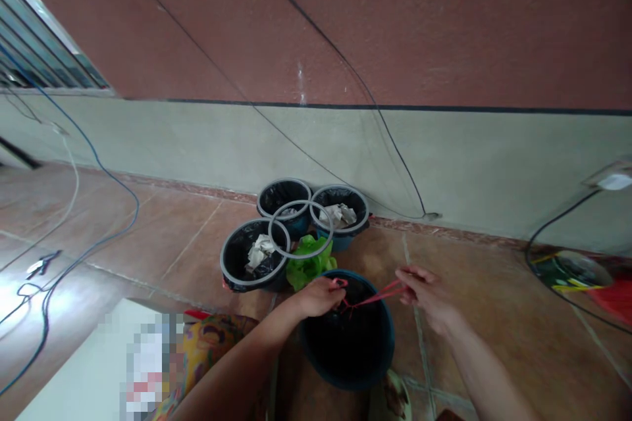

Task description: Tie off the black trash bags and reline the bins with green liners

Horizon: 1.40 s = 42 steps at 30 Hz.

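Note:
My left hand [320,297] is closed on a red drawstring [378,296] above the far rim of a dark blue bin [389,345]. Stretched across to the right, the drawstring ends in the pinched fingers of my right hand [427,294]. Inside the bin a black garbage bag [345,342] hangs low and dark; its edges are hard to make out. Just beyond my left hand lies a crumpled green plastic bag [307,270]. A loose grey ring [302,256] rests over that bag and the neighbouring bins.
Three grey-rimmed bins, the near-left bin [223,262], the back bin [259,201] and the right bin [368,210], hold black liners and crumpled paper. A wall [469,164] stands behind. Cables [118,181] trail on the left; a red item [612,299] lies far right.

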Each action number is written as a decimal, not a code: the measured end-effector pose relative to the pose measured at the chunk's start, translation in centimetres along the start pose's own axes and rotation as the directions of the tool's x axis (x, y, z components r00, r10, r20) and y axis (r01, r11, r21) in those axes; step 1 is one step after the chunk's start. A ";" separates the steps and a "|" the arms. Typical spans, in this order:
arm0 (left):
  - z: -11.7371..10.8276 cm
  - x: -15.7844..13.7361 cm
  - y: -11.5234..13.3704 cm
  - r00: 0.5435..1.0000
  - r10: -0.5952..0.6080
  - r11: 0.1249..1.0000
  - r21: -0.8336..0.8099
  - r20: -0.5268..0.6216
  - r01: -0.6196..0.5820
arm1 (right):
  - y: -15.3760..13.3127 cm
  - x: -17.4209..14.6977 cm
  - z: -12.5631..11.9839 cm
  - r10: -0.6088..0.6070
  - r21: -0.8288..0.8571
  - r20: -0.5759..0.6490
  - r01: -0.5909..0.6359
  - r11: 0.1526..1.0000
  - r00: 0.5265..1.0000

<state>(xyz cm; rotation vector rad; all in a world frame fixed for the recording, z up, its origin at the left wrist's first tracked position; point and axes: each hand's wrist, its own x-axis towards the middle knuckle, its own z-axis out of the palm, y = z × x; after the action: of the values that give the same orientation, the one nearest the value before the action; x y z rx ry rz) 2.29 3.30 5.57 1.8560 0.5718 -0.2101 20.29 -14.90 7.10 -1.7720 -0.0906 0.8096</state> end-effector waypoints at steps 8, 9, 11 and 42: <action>3.4 1.8 -0.3 0.998 -0.055 0.722 -0.691 -0.024 0.023 | -3.0 -2.9 0.8 -0.091 0.055 0.449 0.074 0.996 0.889; 3.5 1.8 -0.2 0.999 -0.033 0.731 -0.683 -0.022 0.010 | -3.3 -3.3 1.1 -0.111 0.054 0.495 0.096 0.994 0.862; 3.4 1.8 -0.1 0.999 0.045 0.781 -0.624 0.018 -0.024 | -3.6 -3.9 1.6 -0.153 0.058 0.565 0.146 0.988 0.811; 3.7 1.7 -0.6 0.995 -0.096 0.794 -0.601 0.031 0.095 | 1.3 -1.4 4.4 -0.179 -0.546 0.455 0.432 0.718 0.873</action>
<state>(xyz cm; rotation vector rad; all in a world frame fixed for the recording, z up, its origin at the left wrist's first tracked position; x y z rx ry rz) 3.98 0.54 3.01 1.2032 0.6451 -0.0757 16.37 -12.41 6.00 -2.1149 -1.0110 0.9157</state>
